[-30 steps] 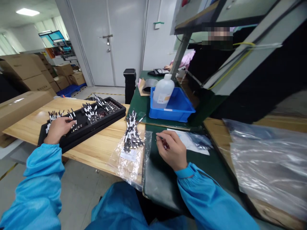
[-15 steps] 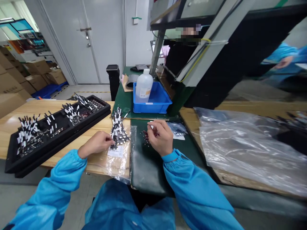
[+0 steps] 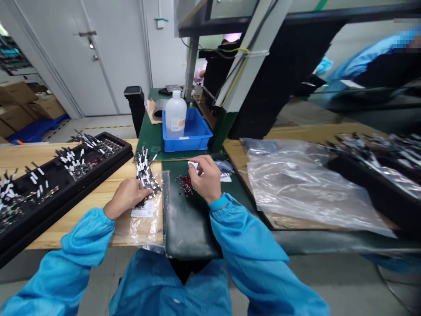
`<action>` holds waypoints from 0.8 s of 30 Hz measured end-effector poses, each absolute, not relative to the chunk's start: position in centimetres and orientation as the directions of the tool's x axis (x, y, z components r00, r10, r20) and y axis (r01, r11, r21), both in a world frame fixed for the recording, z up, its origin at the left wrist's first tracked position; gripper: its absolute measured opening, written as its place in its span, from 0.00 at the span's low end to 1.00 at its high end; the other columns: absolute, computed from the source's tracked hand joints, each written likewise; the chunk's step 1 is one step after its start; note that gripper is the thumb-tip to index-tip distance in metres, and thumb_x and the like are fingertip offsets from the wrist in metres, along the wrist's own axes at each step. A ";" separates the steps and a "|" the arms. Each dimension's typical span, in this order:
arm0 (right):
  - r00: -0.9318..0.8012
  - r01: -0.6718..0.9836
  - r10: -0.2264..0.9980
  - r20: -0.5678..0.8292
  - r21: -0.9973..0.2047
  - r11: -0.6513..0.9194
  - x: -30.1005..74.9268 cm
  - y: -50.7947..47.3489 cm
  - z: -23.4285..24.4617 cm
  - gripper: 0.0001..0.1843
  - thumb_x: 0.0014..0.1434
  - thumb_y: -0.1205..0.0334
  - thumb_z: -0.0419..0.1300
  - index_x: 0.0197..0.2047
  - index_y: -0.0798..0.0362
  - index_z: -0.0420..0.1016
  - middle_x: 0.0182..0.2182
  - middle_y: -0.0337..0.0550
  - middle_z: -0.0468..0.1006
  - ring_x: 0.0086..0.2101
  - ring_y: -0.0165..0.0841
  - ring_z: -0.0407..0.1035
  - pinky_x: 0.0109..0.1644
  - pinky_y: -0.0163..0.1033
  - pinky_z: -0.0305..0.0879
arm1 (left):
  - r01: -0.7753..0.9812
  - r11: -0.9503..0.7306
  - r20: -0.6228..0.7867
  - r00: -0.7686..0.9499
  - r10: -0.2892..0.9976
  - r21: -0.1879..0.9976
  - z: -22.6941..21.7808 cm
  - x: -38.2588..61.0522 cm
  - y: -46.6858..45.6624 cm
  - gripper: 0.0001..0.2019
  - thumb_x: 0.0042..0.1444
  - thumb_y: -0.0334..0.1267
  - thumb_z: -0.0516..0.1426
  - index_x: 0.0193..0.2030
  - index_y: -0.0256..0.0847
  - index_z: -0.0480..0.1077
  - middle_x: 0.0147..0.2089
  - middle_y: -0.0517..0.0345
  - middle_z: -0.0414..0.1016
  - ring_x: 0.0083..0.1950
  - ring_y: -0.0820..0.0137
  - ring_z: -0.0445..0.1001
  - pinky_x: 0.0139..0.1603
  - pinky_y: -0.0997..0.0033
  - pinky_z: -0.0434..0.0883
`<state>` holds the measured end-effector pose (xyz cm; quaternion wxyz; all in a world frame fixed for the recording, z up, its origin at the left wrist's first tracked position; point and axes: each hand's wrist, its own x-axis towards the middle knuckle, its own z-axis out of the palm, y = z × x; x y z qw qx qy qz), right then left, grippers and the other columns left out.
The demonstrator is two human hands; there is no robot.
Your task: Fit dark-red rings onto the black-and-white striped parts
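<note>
My left hand (image 3: pixel 126 197) is closed, thumb and fingers pressed together at the near left side of a pile of thin black strips with white tabs and metallic ends (image 3: pixel 149 182). What its fingertips hold is hidden. The pile lies on a clear plastic bag (image 3: pixel 141 230) with a white printed label (image 3: pixel 142 209). My right hand (image 3: pixel 208 180) is raised over the green mat (image 3: pixel 194 232), pinching a small white piece (image 3: pixel 193 165) between thumb and fingers. Just left of that hand is a heap of tiny dark red and silvery parts (image 3: pixel 186 185).
At left, a long black foam tray (image 3: pixel 79 184) holds more strips. Behind my hands stands a blue bin (image 3: pixel 197 131) with a white bottle (image 3: pixel 176 114). To the right lie a plastic sheet (image 3: pixel 296 184) and another black tray with strips (image 3: pixel 371 184). People sit beyond the frame post (image 3: pixel 243 66).
The view has turned to the right, so the bench appears further left and more of the right-hand tray shows. The white piece in my right hand shows more clearly. My left hand stays at the pile.
</note>
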<state>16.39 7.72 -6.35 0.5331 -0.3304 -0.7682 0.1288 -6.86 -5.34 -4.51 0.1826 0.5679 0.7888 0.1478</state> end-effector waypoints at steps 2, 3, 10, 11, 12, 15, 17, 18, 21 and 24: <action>-0.272 0.427 0.671 0.690 -0.539 0.726 16.8 8.5 -6.6 0.06 0.62 0.66 0.58 0.41 0.53 0.76 0.36 0.46 0.77 0.35 0.36 0.68 0.43 0.42 0.66 | 0.775 0.308 -0.155 -0.267 0.951 0.552 -4.7 -7.4 -5.4 0.21 0.53 0.55 0.59 0.20 0.41 0.68 0.18 0.58 0.69 0.23 0.67 0.66 0.27 0.70 0.54; -0.317 0.442 0.674 0.667 -0.524 0.728 17.0 8.8 -6.7 0.06 0.61 0.67 0.58 0.40 0.53 0.76 0.36 0.46 0.77 0.37 0.37 0.68 0.45 0.43 0.65 | 0.732 0.295 -0.162 -0.250 0.955 0.614 -4.7 -7.6 -5.4 0.21 0.53 0.55 0.60 0.21 0.40 0.69 0.19 0.59 0.68 0.23 0.68 0.66 0.26 0.71 0.55; -0.692 0.380 0.598 0.405 -0.500 0.778 17.9 9.4 -6.3 0.03 0.53 0.70 0.65 0.32 0.53 0.78 0.35 0.45 0.76 0.42 0.40 0.65 0.50 0.46 0.60 | 0.418 0.184 -0.095 -0.225 0.970 0.890 -1.2 -7.7 -5.3 0.19 0.51 0.52 0.65 0.22 0.40 0.67 0.17 0.61 0.68 0.20 0.71 0.67 0.24 0.73 0.63; -0.709 0.389 0.600 0.370 -0.504 0.771 18.0 9.3 -6.3 0.04 0.52 0.70 0.66 0.32 0.52 0.79 0.35 0.45 0.76 0.42 0.40 0.64 0.50 0.46 0.60 | 0.374 0.162 -0.077 -0.233 0.969 0.913 -0.7 -7.4 -5.1 0.19 0.51 0.52 0.65 0.24 0.40 0.69 0.19 0.59 0.71 0.21 0.70 0.70 0.25 0.72 0.66; -0.717 0.400 0.605 0.345 -0.506 0.764 18.0 9.3 -6.4 0.05 0.51 0.71 0.66 0.33 0.52 0.79 0.36 0.45 0.76 0.42 0.40 0.64 0.50 0.46 0.60 | 0.327 0.136 -0.057 -0.240 0.969 0.935 -0.3 -7.1 -4.9 0.18 0.50 0.53 0.66 0.26 0.39 0.70 0.20 0.57 0.74 0.22 0.68 0.73 0.25 0.71 0.69; -0.724 0.421 0.612 0.317 -0.500 0.757 17.9 9.3 -6.6 0.06 0.51 0.72 0.66 0.33 0.53 0.79 0.37 0.45 0.76 0.42 0.40 0.63 0.48 0.46 0.59 | 0.191 0.080 -0.030 -0.251 0.967 0.978 -0.3 -6.0 -4.0 0.20 0.47 0.54 0.68 0.32 0.39 0.71 0.23 0.55 0.76 0.25 0.63 0.79 0.27 0.68 0.74; -0.731 0.423 0.606 0.315 -0.488 0.763 17.8 9.4 -6.8 0.06 0.51 0.72 0.66 0.32 0.52 0.79 0.37 0.45 0.75 0.42 0.40 0.63 0.48 0.46 0.59 | 0.113 0.061 -0.029 -0.260 0.965 0.992 -1.2 -5.4 -3.3 0.21 0.46 0.53 0.70 0.34 0.39 0.70 0.23 0.56 0.77 0.26 0.62 0.80 0.26 0.68 0.76; -0.734 0.424 0.603 0.313 -0.483 0.766 17.8 9.4 -6.9 0.05 0.51 0.72 0.66 0.31 0.52 0.79 0.37 0.45 0.75 0.42 0.40 0.63 0.48 0.46 0.58 | 0.082 0.053 -0.029 -0.264 0.964 0.995 -1.8 -5.1 -3.1 0.22 0.46 0.52 0.70 0.35 0.39 0.69 0.24 0.57 0.77 0.26 0.63 0.80 0.27 0.69 0.76; -0.742 0.439 0.606 0.288 -0.475 0.763 17.9 9.5 -6.9 0.06 0.53 0.73 0.65 0.30 0.52 0.80 0.38 0.46 0.75 0.43 0.40 0.63 0.49 0.47 0.58 | 0.011 0.041 -0.036 -0.282 0.959 0.999 -3.6 -4.8 -2.6 0.19 0.49 0.49 0.69 0.37 0.39 0.69 0.26 0.58 0.78 0.26 0.68 0.79 0.28 0.74 0.75; -0.741 0.432 0.604 0.294 -0.480 0.764 17.9 9.3 -6.5 0.07 0.56 0.73 0.64 0.30 0.52 0.79 0.39 0.47 0.76 0.43 0.40 0.64 0.50 0.48 0.59 | -0.058 0.055 -0.069 -0.273 0.959 0.997 -4.8 -4.9 -2.6 0.17 0.49 0.45 0.69 0.37 0.39 0.70 0.28 0.59 0.78 0.28 0.72 0.79 0.28 0.78 0.73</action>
